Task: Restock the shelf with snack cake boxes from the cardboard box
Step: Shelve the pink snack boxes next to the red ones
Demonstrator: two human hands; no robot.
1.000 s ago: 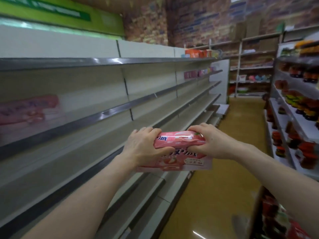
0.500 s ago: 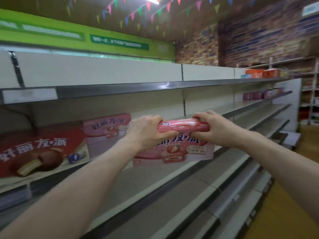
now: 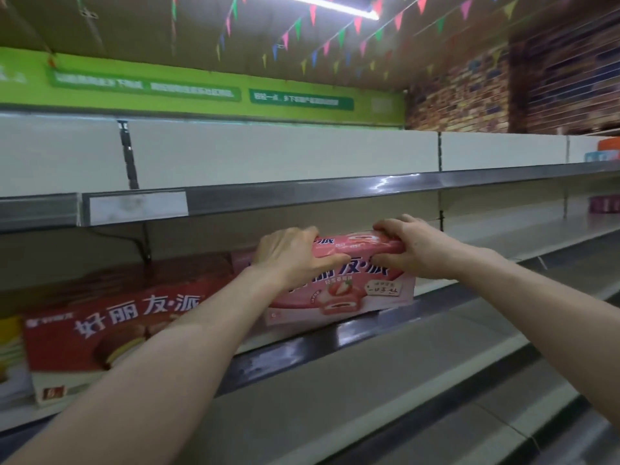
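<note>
**Pink box going onto the second shelf**

While I watch through the head camera, both hands are clamped on the pink strawberry snack cake box (image 3: pixel 342 283), which stands upright with its printed face toward me. The left hand (image 3: pixel 295 256) wraps over the top left corner, thumb down the front; the right hand (image 3: pixel 419 246) curls over the top right edge, fingers hooked behind. Neither hand is relaxed or free.

The box sits at the front lip of the shelf (image 3: pixel 335 344) second from the top, its bottom edge at or just above the board; I cannot tell whether it is already touching. Just behind and to its left I make out another pink box (image 3: pixel 242 260), partly hidden by the left hand. Further left stands a red chocolate snack cake box (image 3: pixel 114 317), and a yellowish pack (image 3: pixel 10 347) shows at the frame edge.

As for progress, I judge we are early. A few boxes are placed at the left end, this one is nearly set, and the long run of shelf to the right lies bare apart from some distant packs (image 3: pixel 604 204). The top shelf (image 3: pixel 302 193) carries an unmarked price strip (image 3: pixel 137 204). The cardboard box is out of view, so I cannot say how much stock remains.
</note>
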